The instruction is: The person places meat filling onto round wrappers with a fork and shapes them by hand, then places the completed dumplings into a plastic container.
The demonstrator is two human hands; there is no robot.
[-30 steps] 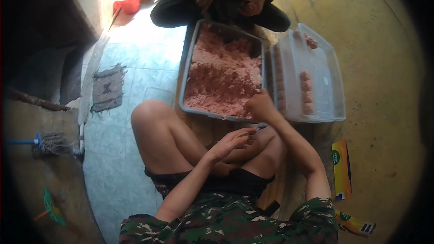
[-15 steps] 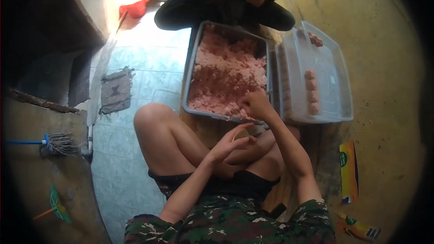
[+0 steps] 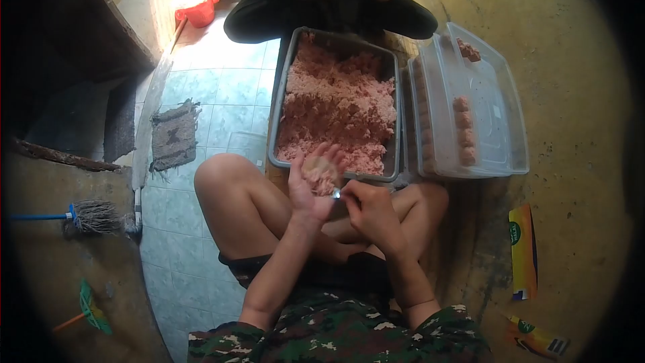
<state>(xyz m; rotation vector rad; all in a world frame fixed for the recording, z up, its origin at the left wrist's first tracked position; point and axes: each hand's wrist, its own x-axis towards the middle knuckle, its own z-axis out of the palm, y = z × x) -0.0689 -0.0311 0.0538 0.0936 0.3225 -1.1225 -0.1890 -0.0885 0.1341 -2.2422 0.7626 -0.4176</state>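
My left hand [image 3: 310, 196] is palm up with its fingers spread, just in front of the tub. Across its fingers and palm lies a pale round wrapper [image 3: 314, 167] with a clump of pink minced meat [image 3: 322, 185] on it. My right hand [image 3: 366, 205] is closed on a small spoon, whose shiny metal part [image 3: 336, 193] touches or nearly touches the meat; most of the spoon is hidden by my fingers. Beyond my hands stands a grey tub [image 3: 271, 141] heaped with pink minced meat [image 3: 336, 104].
Right of the tub, clear plastic boxes [image 3: 500, 161] hold rows of meat-filled pieces [image 3: 464, 131]. Another person [image 3: 329, 3] sits cross-legged behind the tub, hands together. A red bucket [image 3: 200, 13], a rag mat [image 3: 173, 136], a mop [image 3: 94, 216] and yellow packets [image 3: 523, 249] are around.
My right hand has come from the meat in the tub down to my left palm. The left hand has moved left and turned up, and meat now lies on its wrapper.
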